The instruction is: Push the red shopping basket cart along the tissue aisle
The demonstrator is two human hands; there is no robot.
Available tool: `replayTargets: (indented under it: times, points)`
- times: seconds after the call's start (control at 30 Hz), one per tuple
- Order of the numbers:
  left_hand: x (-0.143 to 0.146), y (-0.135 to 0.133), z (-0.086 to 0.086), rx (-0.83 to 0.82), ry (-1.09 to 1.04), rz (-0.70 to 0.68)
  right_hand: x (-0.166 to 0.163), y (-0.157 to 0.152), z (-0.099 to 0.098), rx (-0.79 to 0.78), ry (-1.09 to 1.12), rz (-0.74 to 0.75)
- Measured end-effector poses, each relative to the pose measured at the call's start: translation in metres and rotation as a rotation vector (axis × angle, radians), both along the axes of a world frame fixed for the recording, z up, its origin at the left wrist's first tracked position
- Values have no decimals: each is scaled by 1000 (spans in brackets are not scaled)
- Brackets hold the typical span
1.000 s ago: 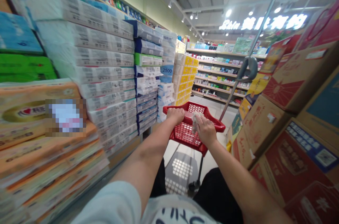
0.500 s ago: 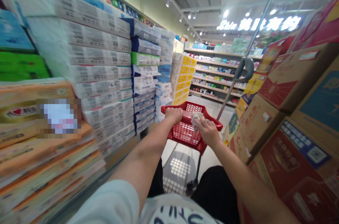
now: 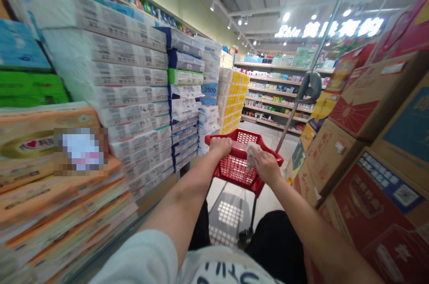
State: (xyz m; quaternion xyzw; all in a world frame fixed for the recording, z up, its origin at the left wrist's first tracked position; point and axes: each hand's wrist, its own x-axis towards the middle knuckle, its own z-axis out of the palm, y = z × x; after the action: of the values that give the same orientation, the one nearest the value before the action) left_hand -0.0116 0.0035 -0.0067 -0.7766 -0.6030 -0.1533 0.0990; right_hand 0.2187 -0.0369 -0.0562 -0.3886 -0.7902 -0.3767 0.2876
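Observation:
In front of me stands a red shopping cart [image 3: 239,170] with a perforated plastic basket, its handle toward me. My left hand [image 3: 220,146] is closed around the left part of the handle. Over on the right part, my right hand [image 3: 266,162] presses a crumpled pale cloth [image 3: 251,154] against the handle, fingers closed on it. Some of the cloth is hidden under the fingers and a bit hangs below the bar. The basket's inside shows only in part.
Tall stacks of wrapped tissue packs [image 3: 134,91] line the left side, with orange packs [image 3: 47,150] nearest me. Cardboard boxes [image 3: 365,96] are piled on the right beside a metal pole with a grey loop [image 3: 309,86]. Stocked shelves [image 3: 275,96] stand at the back.
My right hand and the cloth have slid slightly to the right along the handle. My left hand keeps its hold. The view has shifted a little.

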Motion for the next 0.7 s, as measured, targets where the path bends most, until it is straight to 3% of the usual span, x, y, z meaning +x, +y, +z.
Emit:
replayTargets:
  times: [0.13,0.33,0.5,0.7]
  points:
    - [0,0,-1,-2,1,-5,1,-4,0,-2,-121,67]
    - [1,1,-1,10,6,8,-3,-1,-1,5,76,26]
    - [0,1,-2,21,9,-12,-3,-5,-2,3,-37,55]
    - [-1,2,-4,20,6,-7,-14,-1,-1,-23,106,-75]
